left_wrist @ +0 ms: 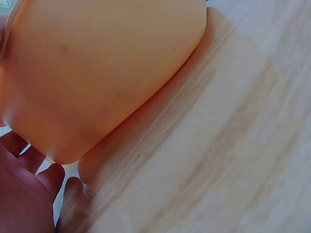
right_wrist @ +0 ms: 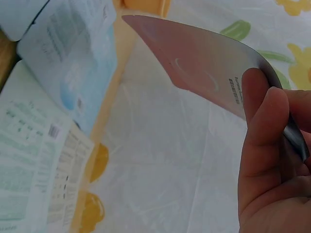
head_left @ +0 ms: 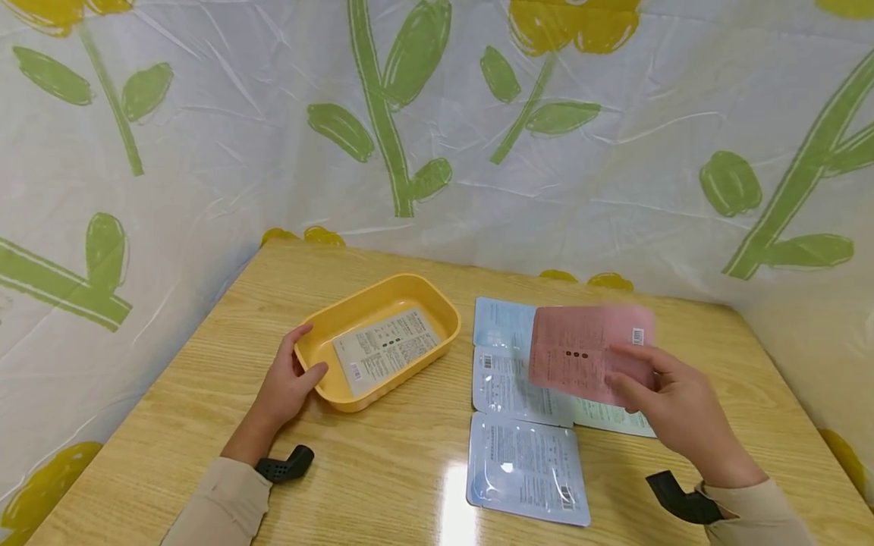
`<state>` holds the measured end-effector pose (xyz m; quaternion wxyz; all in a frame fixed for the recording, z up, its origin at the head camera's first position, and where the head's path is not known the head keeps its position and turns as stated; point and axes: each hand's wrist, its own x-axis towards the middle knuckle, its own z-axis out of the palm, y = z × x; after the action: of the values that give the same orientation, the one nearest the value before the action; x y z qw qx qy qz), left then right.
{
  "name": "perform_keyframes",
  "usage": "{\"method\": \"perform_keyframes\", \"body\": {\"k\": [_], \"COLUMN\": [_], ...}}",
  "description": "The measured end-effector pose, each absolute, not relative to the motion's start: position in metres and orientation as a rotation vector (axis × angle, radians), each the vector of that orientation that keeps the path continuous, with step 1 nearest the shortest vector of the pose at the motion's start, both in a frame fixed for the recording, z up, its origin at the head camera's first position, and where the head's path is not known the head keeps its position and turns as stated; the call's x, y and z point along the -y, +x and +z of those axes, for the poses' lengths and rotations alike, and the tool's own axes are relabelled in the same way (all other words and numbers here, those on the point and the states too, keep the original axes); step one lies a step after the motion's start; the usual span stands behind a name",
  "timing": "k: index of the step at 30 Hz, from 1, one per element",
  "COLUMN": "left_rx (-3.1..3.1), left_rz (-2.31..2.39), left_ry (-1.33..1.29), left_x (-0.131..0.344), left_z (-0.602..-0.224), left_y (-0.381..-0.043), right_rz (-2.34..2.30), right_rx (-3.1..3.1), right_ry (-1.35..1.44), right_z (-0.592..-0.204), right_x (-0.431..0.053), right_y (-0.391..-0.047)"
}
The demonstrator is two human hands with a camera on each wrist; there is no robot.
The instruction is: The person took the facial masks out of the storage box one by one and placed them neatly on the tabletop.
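Note:
My right hand (head_left: 690,406) pinches a pink flat sachet (head_left: 563,345) by its right end, thumb on one side and fingers on the other. The sachet is held above several flat packets; in the right wrist view it bends slightly. My left hand (head_left: 290,387) grips the left end of a yellow tray (head_left: 382,302), its thumb over the rim. Inside the tray lies a whitish printed packet (head_left: 389,345). In the left wrist view the tray's outer wall (left_wrist: 97,73) fills the upper left, with fingers at its corner.
Right of the tray, a light-blue packet (head_left: 501,322), a bluish printed packet (head_left: 515,383) and a pale green packet (head_left: 614,417) lie close together, partly overlapped by the pink sachet. Nearer lies another pale-blue packet (head_left: 526,470). A flowered sheet (head_left: 444,174) hangs behind the wooden table (head_left: 382,470).

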<state>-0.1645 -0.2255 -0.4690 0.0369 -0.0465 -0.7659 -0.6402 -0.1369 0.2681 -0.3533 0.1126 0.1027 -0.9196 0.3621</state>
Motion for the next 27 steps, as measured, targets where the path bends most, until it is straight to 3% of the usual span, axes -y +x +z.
{"method": "perform_keyframes", "body": {"k": [27], "left_rx": [2.29], "left_rz": [-2.028], "left_ry": [-0.214], "left_x": [0.227], "left_z": [-0.473], "left_y": [-0.166], "right_rz": [1.041], "right_rx": [2.92], "right_ry": [-0.178], "right_z": [-0.374], "right_x": [-0.342], "right_y": [-0.075]}}
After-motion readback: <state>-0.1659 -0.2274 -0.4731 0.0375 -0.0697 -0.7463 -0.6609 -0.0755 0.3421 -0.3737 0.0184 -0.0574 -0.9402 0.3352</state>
